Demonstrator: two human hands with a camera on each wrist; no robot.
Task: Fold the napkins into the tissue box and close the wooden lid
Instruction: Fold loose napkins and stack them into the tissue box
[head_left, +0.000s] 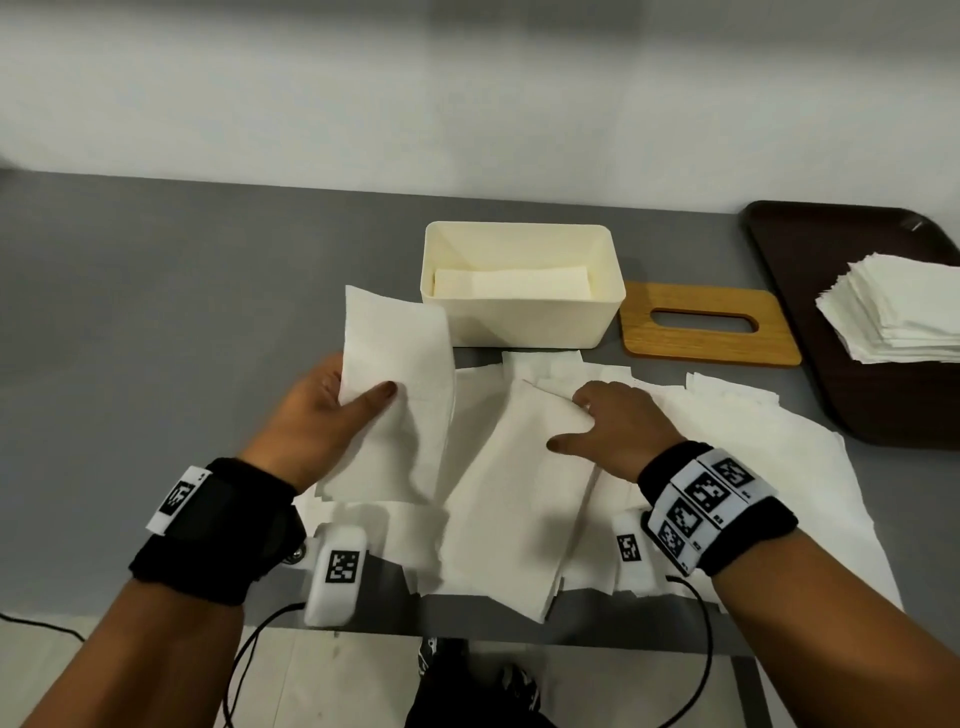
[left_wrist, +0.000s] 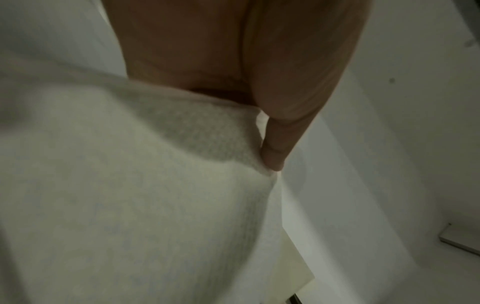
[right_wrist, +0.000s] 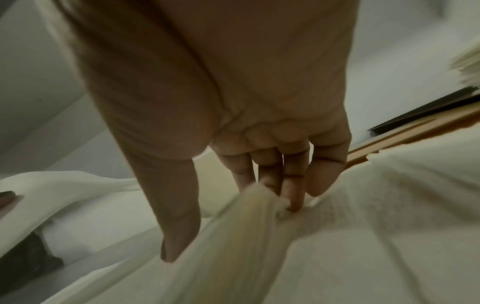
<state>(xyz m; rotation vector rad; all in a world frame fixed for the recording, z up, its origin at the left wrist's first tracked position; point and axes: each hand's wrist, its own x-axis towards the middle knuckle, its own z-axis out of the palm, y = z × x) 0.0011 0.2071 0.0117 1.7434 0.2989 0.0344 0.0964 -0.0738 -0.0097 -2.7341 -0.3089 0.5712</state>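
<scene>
well, the grey table (head_left: 156, 291) carries a wide overlapping spread of napkins (head_left: 727, 467) along its near edge, with a dark tray (head_left: 810, 249) at the right holding a stack of folded napkins (head_left: 904, 312). the cream tissue box (head_left: 524, 312) stands open behind the spread with a few folded pieces already inside, and the wooden lid (head_left: 711, 343) lies flat just to its right, so the lid step looks some way off. the left hand (head_left: 322, 410) pinches a lifted napkin (head_left: 395, 374) between thumb and fingers, raising it off the spread. the right hand (head_left: 618, 426) presses down on another flat sheet, fingers slightly bent and catching its edge. to fold well, i would bring the lifted half over squarely, match the edges, and keep the right hand pinning so nothing slides. no brand or readable writing shows; only black-and-white square code tags on the wristbands (head_left: 711, 493).
</scene>
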